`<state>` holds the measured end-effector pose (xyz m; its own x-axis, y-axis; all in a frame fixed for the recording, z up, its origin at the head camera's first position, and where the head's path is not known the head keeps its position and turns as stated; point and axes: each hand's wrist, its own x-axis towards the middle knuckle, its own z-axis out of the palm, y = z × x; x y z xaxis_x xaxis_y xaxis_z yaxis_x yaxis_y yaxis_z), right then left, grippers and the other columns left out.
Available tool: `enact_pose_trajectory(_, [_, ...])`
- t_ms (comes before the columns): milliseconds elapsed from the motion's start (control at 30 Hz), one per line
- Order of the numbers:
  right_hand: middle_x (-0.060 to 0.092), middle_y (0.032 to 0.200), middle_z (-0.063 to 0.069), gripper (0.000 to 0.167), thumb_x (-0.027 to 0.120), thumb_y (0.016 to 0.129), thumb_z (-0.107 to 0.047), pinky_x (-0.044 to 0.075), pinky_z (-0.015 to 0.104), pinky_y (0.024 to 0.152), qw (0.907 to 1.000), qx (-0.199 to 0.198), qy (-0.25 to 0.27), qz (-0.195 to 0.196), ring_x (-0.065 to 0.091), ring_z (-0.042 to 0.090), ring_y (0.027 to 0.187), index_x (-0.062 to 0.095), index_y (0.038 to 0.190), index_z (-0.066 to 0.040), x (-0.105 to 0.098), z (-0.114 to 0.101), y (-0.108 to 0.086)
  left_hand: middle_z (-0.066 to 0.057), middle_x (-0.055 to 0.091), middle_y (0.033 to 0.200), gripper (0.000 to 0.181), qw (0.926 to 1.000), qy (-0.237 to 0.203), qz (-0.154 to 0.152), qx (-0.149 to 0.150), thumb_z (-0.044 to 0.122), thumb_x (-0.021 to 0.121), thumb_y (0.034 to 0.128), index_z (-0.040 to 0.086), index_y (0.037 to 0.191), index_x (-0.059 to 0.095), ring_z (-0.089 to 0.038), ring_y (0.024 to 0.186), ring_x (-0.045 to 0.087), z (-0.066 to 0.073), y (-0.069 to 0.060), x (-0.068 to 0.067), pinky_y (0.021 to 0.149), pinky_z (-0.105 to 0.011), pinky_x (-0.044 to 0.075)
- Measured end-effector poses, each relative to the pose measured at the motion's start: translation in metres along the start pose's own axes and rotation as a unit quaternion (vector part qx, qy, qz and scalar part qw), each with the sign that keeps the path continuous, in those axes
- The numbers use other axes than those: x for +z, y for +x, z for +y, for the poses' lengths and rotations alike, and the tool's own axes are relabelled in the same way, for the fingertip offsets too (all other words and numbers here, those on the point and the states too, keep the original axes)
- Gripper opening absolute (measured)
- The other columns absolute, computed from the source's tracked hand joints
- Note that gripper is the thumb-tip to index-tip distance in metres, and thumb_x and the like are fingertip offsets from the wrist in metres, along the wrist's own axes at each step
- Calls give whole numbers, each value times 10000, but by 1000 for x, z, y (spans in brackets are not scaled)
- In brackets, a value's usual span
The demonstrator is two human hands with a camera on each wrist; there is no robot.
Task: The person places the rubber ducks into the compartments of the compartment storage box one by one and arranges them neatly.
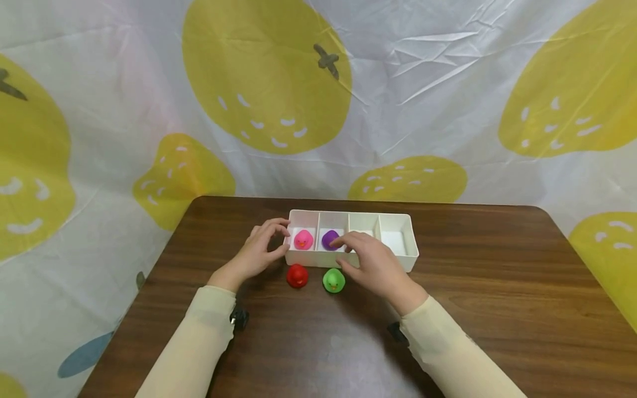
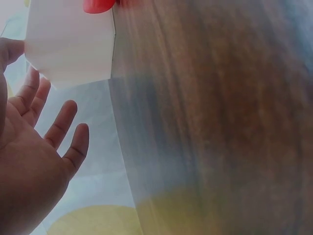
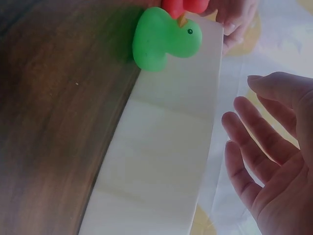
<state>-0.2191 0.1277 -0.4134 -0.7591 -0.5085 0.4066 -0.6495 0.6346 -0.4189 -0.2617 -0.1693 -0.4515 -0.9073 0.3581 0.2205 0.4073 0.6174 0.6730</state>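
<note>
A white divided box (image 1: 350, 258) stands near the table's far edge. A pink rubber duck (image 1: 303, 240) sits in its leftmost compartment and a purple duck (image 1: 329, 240) in the one beside it. In front of the box, a red duck (image 1: 297, 276) and a green duck (image 1: 334, 281) rest on the table. My left hand (image 1: 256, 251) is at the box's left end, thumb and fingertips at its rim, other fingers spread in the left wrist view. My right hand (image 1: 375, 262) hovers over the box beside the purple duck, partly covering it; its fingers are loosely bent and hold nothing.
The brown wooden table (image 1: 497, 298) extends on both sides of the box. Behind it hangs a white cloth (image 1: 413, 110) with yellow fruit prints. No duck shows in the box's rightmost compartment; the one left of it is partly hidden by my right hand.
</note>
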Motion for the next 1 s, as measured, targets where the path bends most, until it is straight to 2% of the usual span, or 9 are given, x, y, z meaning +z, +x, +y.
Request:
enact_pose_trajectory(400, [744, 1109, 2, 285, 802, 880, -136, 573, 376, 879, 9998, -126, 27, -163, 710, 205, 967, 710, 1150, -145, 7, -7, -5, -73, 483, 1548, 244, 10000, 22, 29, -60, 175, 692, 968, 122, 1182, 589, -356, 1285, 458, -3, -6, -5, 1072, -557, 406])
enact_pose_trajectory(767, [731, 1110, -15, 250, 800, 894, -174, 569, 368, 897, 9991, -71, -19, -410, 689, 177, 975, 725, 1132, -156, 8, -7, -10, -66, 483, 1546, 244, 10000, -5, 2, -45, 175, 694, 969, 133, 1181, 583, -345, 1270, 468, -3, -7, -2, 1069, -551, 409])
enact_pose_trajectory(1000, [737, 1097, -15, 252, 801, 895, -206, 569, 374, 914, 9984, -186, -59, -528, 694, 177, 994, 731, 1133, -159, 9, -7, -13, -69, 477, 1553, 252, 10000, -70, -2, -19, 178, 693, 969, 126, 1189, 582, -386, 1283, 462, 0, -6, -4, 1069, -558, 408])
